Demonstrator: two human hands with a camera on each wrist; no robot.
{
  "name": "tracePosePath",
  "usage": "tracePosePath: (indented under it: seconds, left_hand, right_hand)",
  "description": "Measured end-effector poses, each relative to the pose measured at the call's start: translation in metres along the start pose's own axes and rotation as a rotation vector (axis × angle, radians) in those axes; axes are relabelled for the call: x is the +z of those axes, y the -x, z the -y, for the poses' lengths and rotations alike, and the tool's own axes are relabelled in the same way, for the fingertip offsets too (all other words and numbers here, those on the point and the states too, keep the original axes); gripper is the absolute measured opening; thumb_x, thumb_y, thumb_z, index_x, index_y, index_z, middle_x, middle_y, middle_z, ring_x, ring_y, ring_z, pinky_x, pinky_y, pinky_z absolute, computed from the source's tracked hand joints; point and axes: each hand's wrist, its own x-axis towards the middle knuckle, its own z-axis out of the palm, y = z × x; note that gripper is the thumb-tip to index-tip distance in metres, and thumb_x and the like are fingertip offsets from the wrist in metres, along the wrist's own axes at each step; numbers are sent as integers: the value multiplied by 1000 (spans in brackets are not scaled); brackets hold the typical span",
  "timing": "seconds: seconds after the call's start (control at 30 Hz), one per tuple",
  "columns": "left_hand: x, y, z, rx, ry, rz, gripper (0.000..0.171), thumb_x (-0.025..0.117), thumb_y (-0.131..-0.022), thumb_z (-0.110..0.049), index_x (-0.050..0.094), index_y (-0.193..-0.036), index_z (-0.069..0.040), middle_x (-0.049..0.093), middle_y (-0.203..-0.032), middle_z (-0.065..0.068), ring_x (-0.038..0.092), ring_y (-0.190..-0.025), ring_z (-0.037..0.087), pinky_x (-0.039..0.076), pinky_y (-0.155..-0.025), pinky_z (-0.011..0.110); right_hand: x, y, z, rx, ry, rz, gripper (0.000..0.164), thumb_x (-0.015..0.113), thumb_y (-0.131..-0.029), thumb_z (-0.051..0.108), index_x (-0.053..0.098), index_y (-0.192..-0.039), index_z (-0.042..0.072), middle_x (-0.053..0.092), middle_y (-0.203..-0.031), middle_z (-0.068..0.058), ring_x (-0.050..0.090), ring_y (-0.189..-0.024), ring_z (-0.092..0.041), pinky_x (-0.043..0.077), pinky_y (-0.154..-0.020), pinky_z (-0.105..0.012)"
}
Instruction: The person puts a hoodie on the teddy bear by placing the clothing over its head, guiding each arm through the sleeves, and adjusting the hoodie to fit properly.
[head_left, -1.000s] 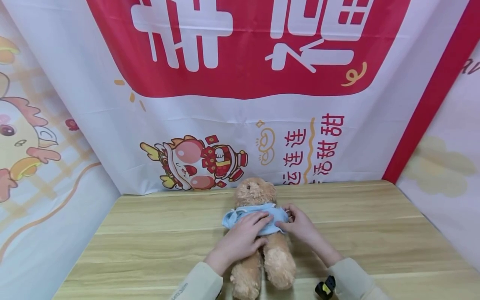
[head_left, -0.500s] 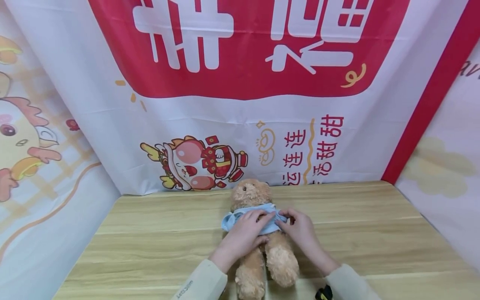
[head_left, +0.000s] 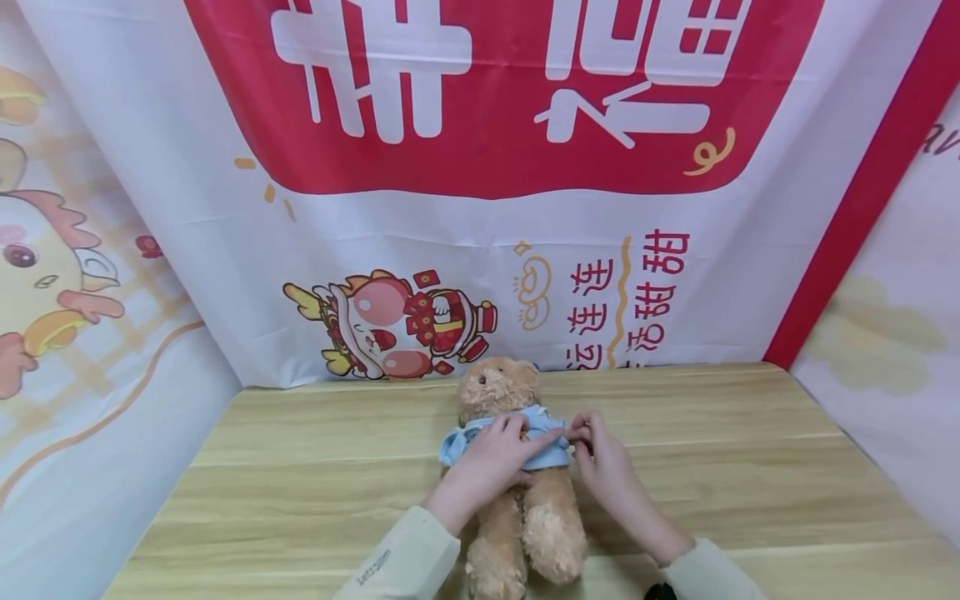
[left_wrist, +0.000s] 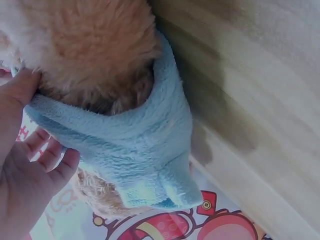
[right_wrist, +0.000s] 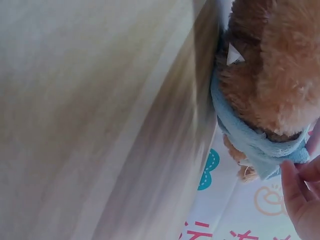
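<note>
A light brown teddy bear (head_left: pixel 498 387) lies on its back on the wooden table, head toward the wall, in a light blue shirt (head_left: pixel 555 457). Across the shirt's front rests my left hand (head_left: pixel 487 467), its index finger reaching to the right side. The left wrist view has its thumb at the lower hem and its other fingers lying against the blue cloth (left_wrist: pixel 145 145). At the bear's right side, my right hand (head_left: pixel 606 471) pinches the shirt's edge between thumb and fingers. A small white tag (right_wrist: pixel 234 55) sticks out of the fur in the right wrist view.
The wooden table (head_left: pixel 315 483) meets a printed red and white cloth backdrop (head_left: pixel 450 217) just behind the bear's head. Patterned cloth panels stand along the left and right sides. A black strap piece (head_left: pixel 660 592) shows near the right sleeve.
The bear has shifted a little to the left. My left index finger has stretched out toward the right hand, which stays at the shirt's right side.
</note>
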Motion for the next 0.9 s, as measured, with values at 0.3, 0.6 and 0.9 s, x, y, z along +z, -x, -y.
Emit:
tracePosePath:
  seconds: [0.3, 0.6, 0.9]
  left_hand:
    - [-1, -1, -4, 26, -104, -5, 64, 62, -82, -50, 44, -142, -34, 54, -125, 3, 52, -116, 19, 51, -91, 32]
    - [0, 0, -5, 52, -104, 3, 62, 61, -83, -50, 46, -140, -34, 52, -128, 1, 50, -120, 18, 51, -92, 32]
    - [2, 2, -3, 80, -70, -6, 60, 63, -81, -48, 50, -137, -33, 53, -130, -2, 52, -121, 17, 49, -96, 32]
  right_hand:
    - [-5, -10, -6, 384, -230, 114, 14, 57, -83, -10, 56, -95, -4, 67, -92, -17, 66, -75, -14, 52, -63, -19]
    - [-13, -22, -20, 497, -248, 347, 26, 63, -87, 6, 66, -104, -13, 70, -96, -25, 64, -71, -8, 56, -66, -25]
    - [-21, -25, -30, 422, -341, 599, 23, 59, -89, 4, 66, -103, -13, 69, -86, -13, 56, -73, -6, 52, -66, -25]
